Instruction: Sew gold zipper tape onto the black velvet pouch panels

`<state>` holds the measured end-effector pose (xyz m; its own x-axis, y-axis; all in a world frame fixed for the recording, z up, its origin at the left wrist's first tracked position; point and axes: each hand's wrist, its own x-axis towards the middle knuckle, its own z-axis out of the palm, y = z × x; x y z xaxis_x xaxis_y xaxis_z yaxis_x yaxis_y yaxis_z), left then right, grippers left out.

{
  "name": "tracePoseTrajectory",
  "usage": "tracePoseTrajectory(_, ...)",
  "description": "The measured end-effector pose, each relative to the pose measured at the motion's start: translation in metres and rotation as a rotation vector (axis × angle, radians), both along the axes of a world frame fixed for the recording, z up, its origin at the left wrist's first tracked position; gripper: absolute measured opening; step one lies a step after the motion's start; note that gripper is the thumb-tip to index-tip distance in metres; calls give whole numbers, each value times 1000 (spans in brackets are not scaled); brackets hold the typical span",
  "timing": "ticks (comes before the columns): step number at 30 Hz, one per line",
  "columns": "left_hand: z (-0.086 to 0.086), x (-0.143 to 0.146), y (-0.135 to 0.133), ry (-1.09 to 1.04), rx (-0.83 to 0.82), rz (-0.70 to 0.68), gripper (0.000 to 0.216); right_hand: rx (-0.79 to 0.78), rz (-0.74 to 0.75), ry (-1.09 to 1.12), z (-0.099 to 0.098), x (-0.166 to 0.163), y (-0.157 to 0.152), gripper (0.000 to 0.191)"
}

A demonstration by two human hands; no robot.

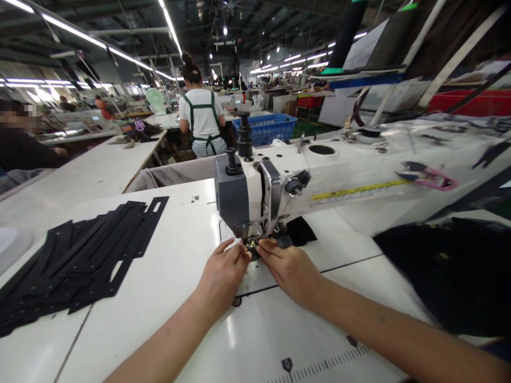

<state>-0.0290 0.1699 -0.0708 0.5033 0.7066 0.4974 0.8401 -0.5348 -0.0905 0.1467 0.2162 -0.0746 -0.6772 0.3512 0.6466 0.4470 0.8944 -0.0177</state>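
Held left hand [225, 268] at eight o'clock from the machine [233, 197] head's lower tip, fingers bunched near a white scrap [236, 242]; could not tell whether pinching or merely touching it. Placed right hand [297, 268] at four o'clock, fingers stretched to a dark piece [251, 246]; could not tell whether grasping or only pressing. Had that piece at the dial's centre, below the head, mostly hidden by fingers and metal. Saw a black flap [301, 231] at two, partly covered; could not tell whether joined to the piece. Found black strips [101, 244] at nine on the bench [187, 239], overlapping too closely to count, cut off leftward; at three, blurred black cloth [451, 271], also cut off. Glimpsed an aproned person [203, 119] at eleven, back turned, hands hidden.
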Motion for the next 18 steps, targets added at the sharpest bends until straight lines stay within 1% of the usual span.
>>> tracePoseTrajectory(4,-1,0,3,-12,17,-1,18,-52,14,-39,-3,-3,6,19)
tracePoseTrajectory(9,0,0,6,-11,49,-5,18,-100,12,-33,-1,-3,5,17)
tracePoseTrajectory(18,-2,-1,6,-7,5,18,16,-132,15,-52,1,-5,6,16)
